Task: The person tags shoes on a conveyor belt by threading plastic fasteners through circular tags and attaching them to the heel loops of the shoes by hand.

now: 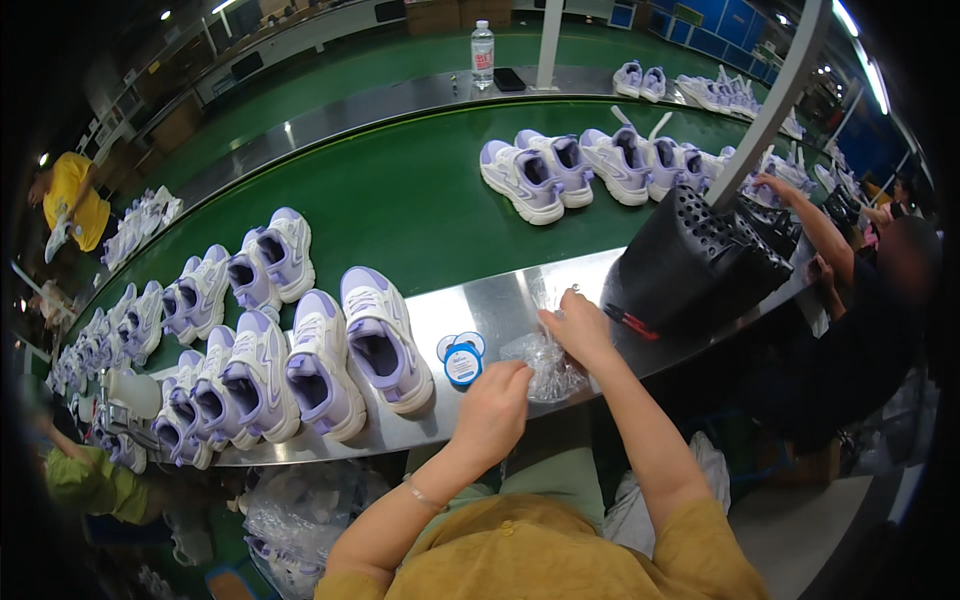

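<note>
My left hand (493, 412) is closed in a loose fist at the near edge of the steel ledge (418, 438), beside a crumpled heap of clear plastic (549, 368). What its fingers hold, if anything, is hidden. Just right of the heap, my right hand (581, 329) has its fingers drawn together over more clear plastic; what they pinch is too small to make out. Left of the heap lie round blue-and-white labels (463, 364). A white and purple sneaker (386, 345) stands left of them, toe pointing away from me, with another sneaker (325, 370) alongside.
A black perforated container (690, 245) stands at right, red handles (633, 323) beside it. Rows of sneakers (525, 175) sit on the green belt (400, 190). Beyond it are a water bottle (483, 55) and a phone (509, 79). A co-worker's arm (815, 225) reaches in at right.
</note>
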Motion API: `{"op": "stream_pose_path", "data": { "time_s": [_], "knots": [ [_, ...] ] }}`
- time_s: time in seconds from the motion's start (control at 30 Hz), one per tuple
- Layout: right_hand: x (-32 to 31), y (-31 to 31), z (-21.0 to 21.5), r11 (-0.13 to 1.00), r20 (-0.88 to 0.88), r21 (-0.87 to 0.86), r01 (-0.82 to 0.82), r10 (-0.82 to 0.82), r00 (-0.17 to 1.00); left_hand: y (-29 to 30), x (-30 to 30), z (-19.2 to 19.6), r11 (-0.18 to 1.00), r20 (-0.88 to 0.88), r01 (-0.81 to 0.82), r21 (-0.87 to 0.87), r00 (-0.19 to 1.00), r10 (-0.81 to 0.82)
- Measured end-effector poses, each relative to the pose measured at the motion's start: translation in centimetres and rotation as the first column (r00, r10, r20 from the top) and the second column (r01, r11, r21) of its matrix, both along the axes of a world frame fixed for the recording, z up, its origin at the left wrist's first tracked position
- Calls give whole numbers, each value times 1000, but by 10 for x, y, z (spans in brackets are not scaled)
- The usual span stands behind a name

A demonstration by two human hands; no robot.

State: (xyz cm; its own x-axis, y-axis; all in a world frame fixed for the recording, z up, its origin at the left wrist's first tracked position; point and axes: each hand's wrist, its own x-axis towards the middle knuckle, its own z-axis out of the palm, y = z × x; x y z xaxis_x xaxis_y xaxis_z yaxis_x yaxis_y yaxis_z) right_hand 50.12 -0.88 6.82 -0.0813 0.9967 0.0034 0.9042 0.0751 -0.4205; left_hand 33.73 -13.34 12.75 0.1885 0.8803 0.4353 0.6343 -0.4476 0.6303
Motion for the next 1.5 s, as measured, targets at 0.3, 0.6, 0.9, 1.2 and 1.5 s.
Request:
{"op": "stream_pose_path", "data": {
  "time_s": [0.3,0.6,0.9,1.2,1.5],
  "knots": [
    [19,-11,5,1000,-506,25,-1,14,863,29,44,-53,988,-216,151,-39,964,-155],
    [19,23,-14,909,-817,141,392,-117,565,20,54,-79,995,-289,95,-43,952,-103],
    [6,3,97,996,-961,89,25,80,263,17,42,-44,997,-184,45,67,982,-32],
    [-55,-47,22,950,-521,-87,-301,214,827,5,-9,-45,880,-401,-475,1,806,436],
    [-39,-48,26,952,-610,-213,-219,45,791,28,-13,-39,845,-213,-502,-186,860,464]
  ]
}}
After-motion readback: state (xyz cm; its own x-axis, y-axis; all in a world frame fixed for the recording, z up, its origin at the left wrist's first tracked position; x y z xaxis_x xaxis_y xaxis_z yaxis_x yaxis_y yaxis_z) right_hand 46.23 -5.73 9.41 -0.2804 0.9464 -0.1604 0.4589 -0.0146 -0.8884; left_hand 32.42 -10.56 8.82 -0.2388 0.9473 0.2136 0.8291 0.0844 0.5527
